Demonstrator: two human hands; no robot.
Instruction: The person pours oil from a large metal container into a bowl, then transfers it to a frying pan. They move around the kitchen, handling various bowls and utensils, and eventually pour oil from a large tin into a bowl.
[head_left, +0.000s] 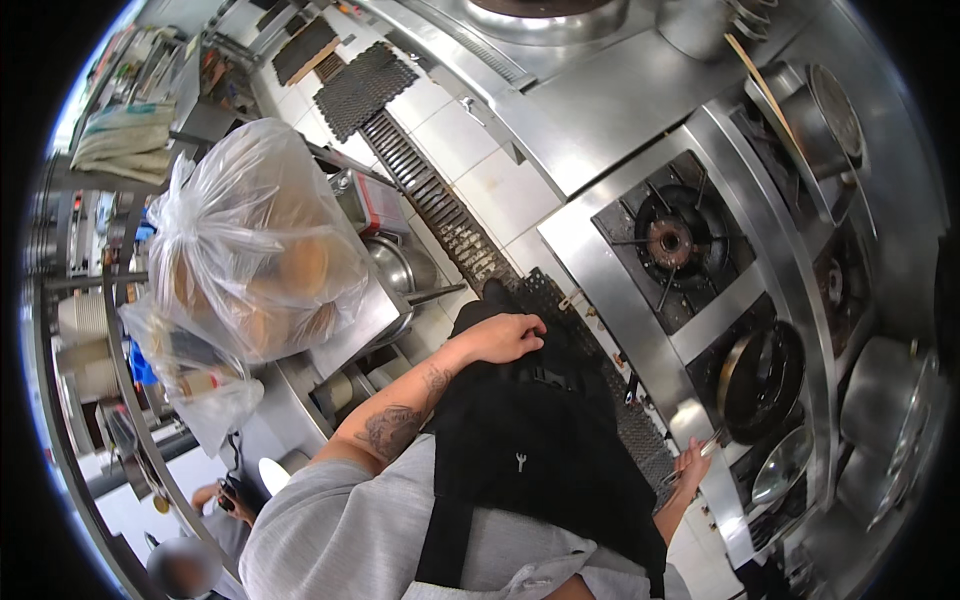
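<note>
My left hand (506, 337) hangs in front of my black apron (540, 442), its fingers loosely bent and apart, with nothing seen in it. At the front rail of the steel gas range (701, 409), my right hand (691, 463) is closed around a slim metal utensil (709, 445); its exact kind is unclear. A dark frying pan (761, 382) sits tilted on the range, just beyond that hand. Close by lies a glass lid (782, 465). No pan covers the burner (671, 238) farther up the range.
Clear plastic bags of brownish containers (255, 247) rest on a steel counter (367, 322) to my left. Metal pots (881, 397) stand behind the burners. A floor grate (427, 187) and black rubber mat (544, 292) lie between counter and range. Another person (225, 525) is at lower left.
</note>
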